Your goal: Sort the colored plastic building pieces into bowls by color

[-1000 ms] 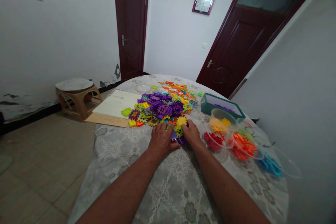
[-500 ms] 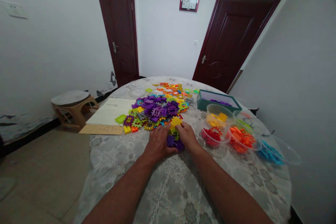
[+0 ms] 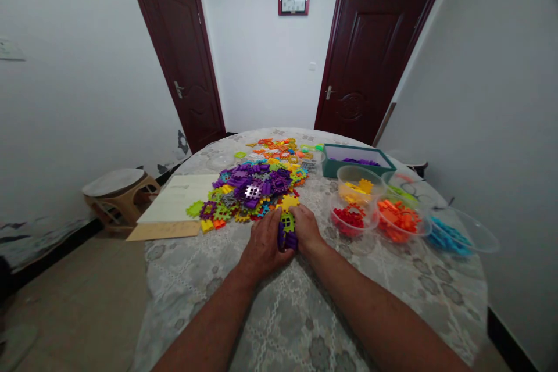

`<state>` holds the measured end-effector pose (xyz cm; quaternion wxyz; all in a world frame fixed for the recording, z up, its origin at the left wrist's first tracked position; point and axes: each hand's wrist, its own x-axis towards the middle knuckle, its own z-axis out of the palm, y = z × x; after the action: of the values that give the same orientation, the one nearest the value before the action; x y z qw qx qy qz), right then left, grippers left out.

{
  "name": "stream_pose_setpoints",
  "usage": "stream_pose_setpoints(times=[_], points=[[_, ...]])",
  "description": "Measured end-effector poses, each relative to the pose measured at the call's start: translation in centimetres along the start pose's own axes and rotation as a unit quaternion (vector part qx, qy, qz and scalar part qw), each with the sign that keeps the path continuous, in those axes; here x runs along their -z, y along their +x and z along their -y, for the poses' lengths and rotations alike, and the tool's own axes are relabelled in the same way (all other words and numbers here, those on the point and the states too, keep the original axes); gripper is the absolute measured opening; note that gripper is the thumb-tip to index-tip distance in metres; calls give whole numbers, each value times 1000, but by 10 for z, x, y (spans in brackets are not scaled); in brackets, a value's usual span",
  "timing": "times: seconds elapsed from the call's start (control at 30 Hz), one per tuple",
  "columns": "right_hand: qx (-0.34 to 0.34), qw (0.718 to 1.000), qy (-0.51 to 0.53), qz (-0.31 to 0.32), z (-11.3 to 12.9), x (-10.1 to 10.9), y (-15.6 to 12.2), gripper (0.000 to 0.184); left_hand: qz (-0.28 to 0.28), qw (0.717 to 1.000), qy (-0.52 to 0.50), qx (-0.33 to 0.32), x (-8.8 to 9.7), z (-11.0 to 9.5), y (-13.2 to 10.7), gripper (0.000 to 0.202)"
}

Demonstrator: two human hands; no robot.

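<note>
My left hand (image 3: 263, 242) and my right hand (image 3: 306, 229) press together from either side on a small stack of interlocking plastic pieces (image 3: 288, 231), purple below, green and yellow on top. Both hands rest on the round table's patterned cloth (image 3: 296, 308). Just beyond the hands lies a big pile of loose coloured pieces (image 3: 257, 183), mostly purple, with orange ones further back.
Clear bowls hold yellow (image 3: 358, 185), red (image 3: 351, 216), orange (image 3: 399, 220) and blue pieces (image 3: 453, 238); a teal box (image 3: 355, 158) holds purple ones. A cream board (image 3: 174, 206) overhangs the table's left edge. A stool (image 3: 115, 186) stands on the floor at left.
My hands have drawn the stack slightly toward me and closed tighter around it. The camera has swung so the table and doors sit more centred.
</note>
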<state>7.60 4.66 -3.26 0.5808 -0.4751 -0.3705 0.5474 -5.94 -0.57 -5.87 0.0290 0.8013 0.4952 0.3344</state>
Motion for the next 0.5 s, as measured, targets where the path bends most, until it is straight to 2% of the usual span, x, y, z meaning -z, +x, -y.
stream_pose_setpoints(times=[0.1, 0.27, 0.37, 0.5], points=[[0, 999, 35, -3, -2, 1, 2, 17, 13, 1000, -15, -4, 0, -2, 0, 105], [0, 997, 77, -4, -8, 4, 7, 18, 52, 997, -46, 29, -1, -2, 4, 129], [4, 995, 96, 0, -13, 4, 11, 23, 47, 996, -53, 52, -3, 2, 7, 121], [22, 992, 120, 15, -16, 4, 15, 26, 42, 995, -76, 40, -3, 6, 13, 110]])
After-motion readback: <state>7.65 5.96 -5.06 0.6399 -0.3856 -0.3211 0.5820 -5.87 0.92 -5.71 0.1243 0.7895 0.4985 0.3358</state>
